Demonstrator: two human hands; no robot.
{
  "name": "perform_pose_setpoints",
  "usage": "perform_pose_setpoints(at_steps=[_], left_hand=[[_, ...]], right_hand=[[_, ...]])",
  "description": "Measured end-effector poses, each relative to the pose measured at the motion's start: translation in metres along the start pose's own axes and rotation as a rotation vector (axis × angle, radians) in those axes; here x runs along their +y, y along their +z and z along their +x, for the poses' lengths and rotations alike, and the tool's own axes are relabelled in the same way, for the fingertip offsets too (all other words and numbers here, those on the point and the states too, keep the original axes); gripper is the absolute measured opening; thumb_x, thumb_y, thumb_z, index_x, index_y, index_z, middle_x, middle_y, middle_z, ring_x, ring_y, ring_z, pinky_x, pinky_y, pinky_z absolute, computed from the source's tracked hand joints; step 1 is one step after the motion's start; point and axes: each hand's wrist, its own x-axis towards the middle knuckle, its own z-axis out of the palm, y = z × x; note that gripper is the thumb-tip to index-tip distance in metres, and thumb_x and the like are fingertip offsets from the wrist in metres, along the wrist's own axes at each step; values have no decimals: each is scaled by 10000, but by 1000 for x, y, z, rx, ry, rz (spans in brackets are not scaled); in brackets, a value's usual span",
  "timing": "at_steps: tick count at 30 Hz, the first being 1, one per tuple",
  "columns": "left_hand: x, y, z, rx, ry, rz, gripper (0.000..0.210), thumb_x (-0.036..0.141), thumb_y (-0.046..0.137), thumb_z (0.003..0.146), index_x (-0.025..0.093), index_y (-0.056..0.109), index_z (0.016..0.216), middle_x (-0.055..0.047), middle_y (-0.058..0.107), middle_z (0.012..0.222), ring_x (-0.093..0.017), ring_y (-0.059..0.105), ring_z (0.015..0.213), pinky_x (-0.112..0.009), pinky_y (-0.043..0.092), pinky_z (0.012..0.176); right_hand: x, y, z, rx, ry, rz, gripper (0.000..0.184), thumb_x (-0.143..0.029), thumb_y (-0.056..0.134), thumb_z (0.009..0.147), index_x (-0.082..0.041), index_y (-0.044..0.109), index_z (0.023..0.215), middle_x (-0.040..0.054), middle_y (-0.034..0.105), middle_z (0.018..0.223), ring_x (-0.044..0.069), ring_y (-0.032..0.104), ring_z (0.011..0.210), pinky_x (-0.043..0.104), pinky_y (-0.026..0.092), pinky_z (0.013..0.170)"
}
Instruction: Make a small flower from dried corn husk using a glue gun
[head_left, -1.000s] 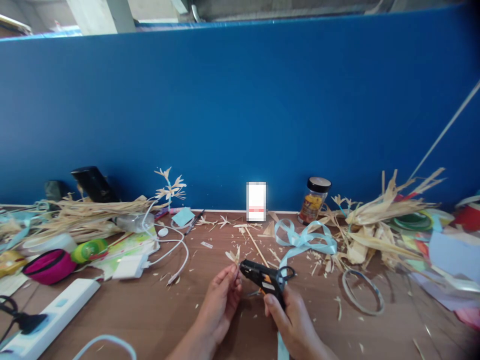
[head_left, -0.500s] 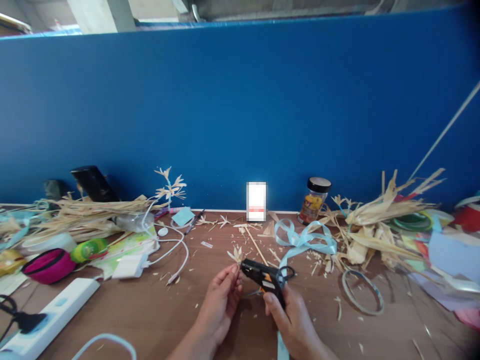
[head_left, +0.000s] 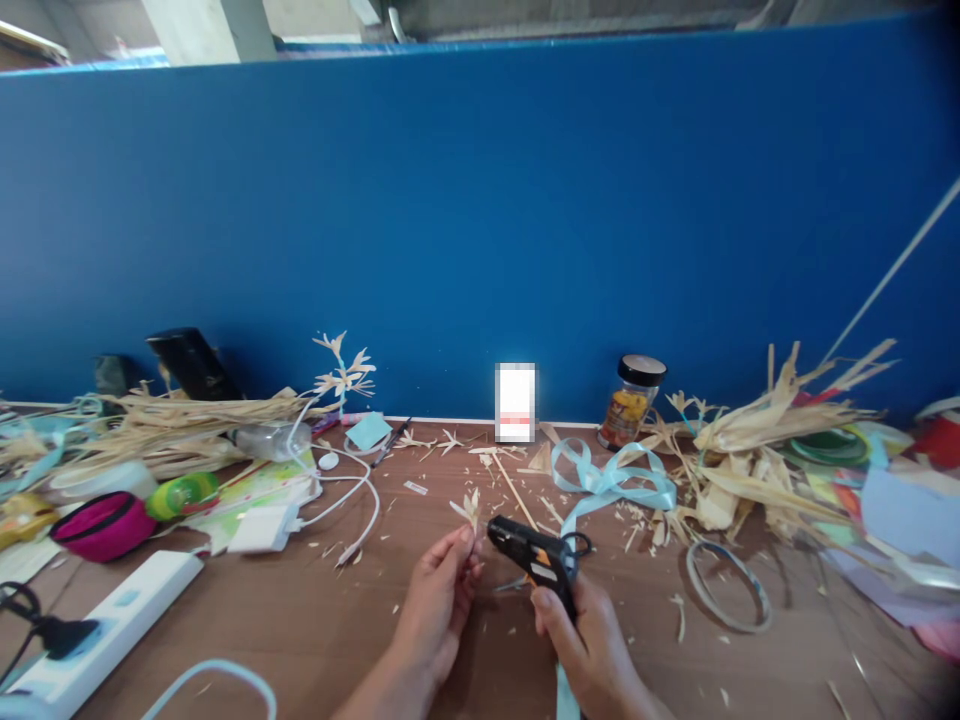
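Between the thumb and fingers of my left hand [head_left: 441, 590] is a small pale flower [head_left: 469, 508] that looks made of dried corn husk, its petals pointing up. My right hand [head_left: 585, 625] is wrapped round the handle of a black hot glue gun [head_left: 534, 553] with orange parts. The gun's tip points left, a short gap from the flower. A light blue ribbon [head_left: 611, 482] lies looped behind the gun and trails down past my right wrist. Beyond my hands a thin wooden stick [head_left: 516, 490] rests on the table among husk scraps.
Dried husks are heaped at left [head_left: 202, 425] and right [head_left: 739, 480]. A jar [head_left: 631, 400] with a black lid stands near the blue partition [head_left: 480, 220]. A white power strip [head_left: 112, 620], a charger [head_left: 262, 527] and a tape ring [head_left: 726, 588] lie on the brown table [head_left: 337, 620].
The glue gun's tip has drawn away from the flower, slightly right and down, so a gap now shows between them. My left hand still pinches the flower, which stands more upright.
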Motion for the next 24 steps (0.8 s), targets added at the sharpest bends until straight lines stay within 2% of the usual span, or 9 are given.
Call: perform_pose_setpoints(at_steps=[4, 7, 11, 15, 20, 24], left_hand=[[2, 0, 0, 48, 62, -2, 109, 173, 695, 650, 120, 633, 722, 13, 580, 630, -33, 531, 506, -100, 465, 494], [4, 3, -4, 32, 86, 9, 129, 197, 709, 632, 128, 622, 697, 34, 560, 604, -29, 519, 496, -97, 454, 490], [7, 6, -7, 7, 78, 41, 147, 221, 723, 610, 139, 619, 673, 49, 547, 571, -35, 513, 484, -111, 460, 485], [8, 4, -6, 43, 121, 116, 204, 226, 727, 605, 128, 647, 764, -9, 626, 702, -69, 569, 596, -141, 495, 550], [8, 3, -4, 23, 154, 150, 144, 181, 716, 621, 106, 631, 709, -4, 615, 641, -62, 566, 574, -122, 489, 548], [8, 2, -2, 33, 145, 103, 158, 111, 675, 662, 120, 626, 812, -17, 631, 695, -70, 588, 595, -139, 507, 565]], right_hand=[[0, -4, -4, 201, -78, 72, 421, -442, 329, 850, -168, 534, 604, 35, 546, 576, 147, 499, 550, 244, 394, 547], [-4, -6, -4, 271, -76, 97, 460, -469, 296, 857, -170, 536, 603, 45, 540, 602, 159, 497, 583, 264, 390, 571], [-4, -6, 0, 291, -11, 94, 473, -482, 288, 858, -170, 528, 597, 44, 530, 591, 158, 488, 574, 258, 376, 539], [-1, -7, 2, 296, 28, 95, 459, -475, 297, 858, -171, 517, 592, 33, 521, 574, 151, 480, 558, 243, 373, 520], [2, -6, 3, 290, 28, 82, 445, -458, 316, 857, -172, 512, 579, 21, 515, 557, 137, 464, 519, 234, 373, 500], [0, -5, 3, 275, 36, 89, 444, -449, 321, 859, -167, 517, 576, 31, 544, 572, 143, 494, 548, 239, 392, 537]])
